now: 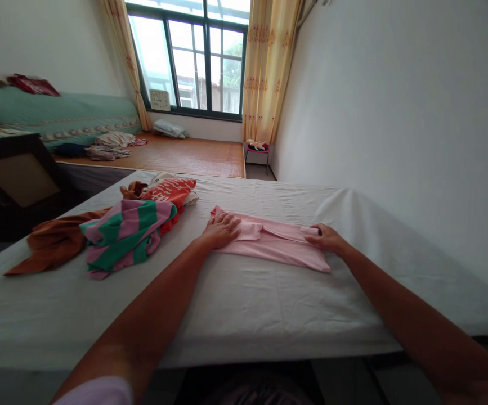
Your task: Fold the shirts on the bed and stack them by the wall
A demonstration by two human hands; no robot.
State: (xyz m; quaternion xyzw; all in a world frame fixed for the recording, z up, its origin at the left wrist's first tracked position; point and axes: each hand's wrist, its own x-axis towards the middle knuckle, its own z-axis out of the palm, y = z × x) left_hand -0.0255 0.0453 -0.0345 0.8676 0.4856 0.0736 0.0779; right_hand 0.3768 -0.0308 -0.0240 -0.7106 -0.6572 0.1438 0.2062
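Note:
A pink shirt (281, 247) lies on the white-sheeted table or bed (244, 315), folded lengthwise into a long strip, with what looks like a sleeve folded in on top. My left hand (222, 229) rests flat on its left end, fingers stretched out. At the other end my right hand (325, 238) pinches a bit of the pink cloth between thumb and fingers. To the left of the shirt sits a loose heap: a green-and-pink striped garment (128, 233), a red garment with white print (170, 194) and a brown cloth (60, 239).
A white wall (395, 101) runs along the right side. Beyond the sheet is a mat-covered bed (193, 154) with several clothes on it. A dark cabinet (16, 174) stands at the left, and a small pink stool (258, 149) is by the curtain (267, 73).

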